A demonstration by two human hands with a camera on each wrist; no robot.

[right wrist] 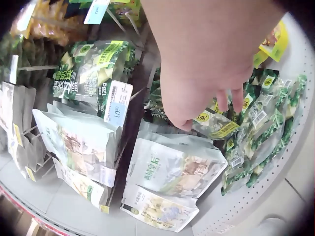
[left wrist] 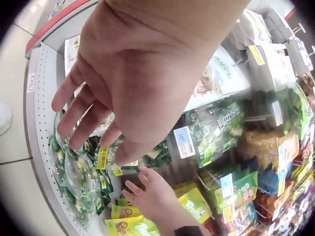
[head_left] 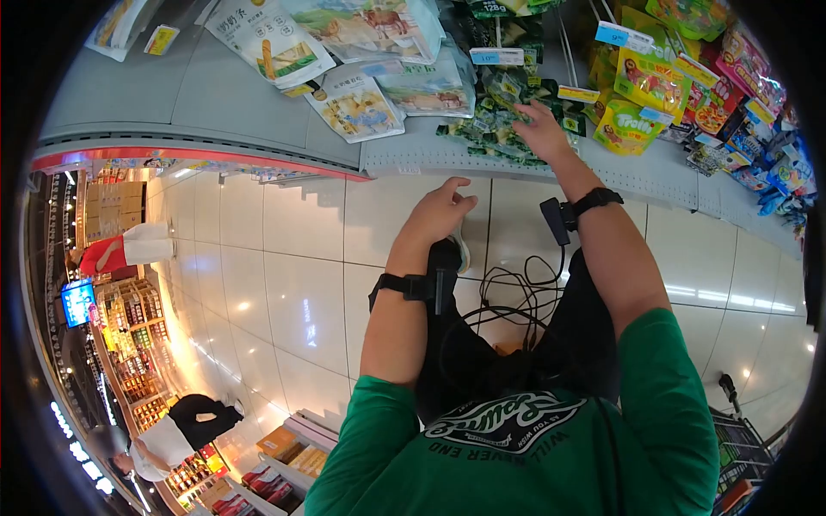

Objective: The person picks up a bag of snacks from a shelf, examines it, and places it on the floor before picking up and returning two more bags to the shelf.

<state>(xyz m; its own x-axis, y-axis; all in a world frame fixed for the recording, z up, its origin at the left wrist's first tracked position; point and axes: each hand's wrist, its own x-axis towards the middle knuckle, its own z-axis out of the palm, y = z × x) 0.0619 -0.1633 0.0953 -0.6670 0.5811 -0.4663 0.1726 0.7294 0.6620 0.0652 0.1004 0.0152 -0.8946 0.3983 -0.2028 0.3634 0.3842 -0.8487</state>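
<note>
My right hand (head_left: 544, 136) reaches over the shelf's front edge among green snack bags (head_left: 495, 129). Its fingers are spread and loosely bent, with the thumb and fingertips right at a green bag with a yellow label (right wrist: 216, 127). More clear-and-green bags (right wrist: 263, 132) lie flat beside it along the perforated edge. My left hand (head_left: 440, 211) hangs in front of the shelf above the floor, holding nothing. In the left wrist view, the left hand (left wrist: 133, 83) shows its palm and relaxed fingers, overlapping the green bags behind.
White pouches (head_left: 357, 103) stand left of the green bags; yellow-green candy bags (head_left: 632, 125) hang at the right. Price tags (head_left: 497, 56) stick out on hooks. Black cables (head_left: 525, 297) trail between my legs. Two people, one in a red top (head_left: 103, 255), stand farther off at the left.
</note>
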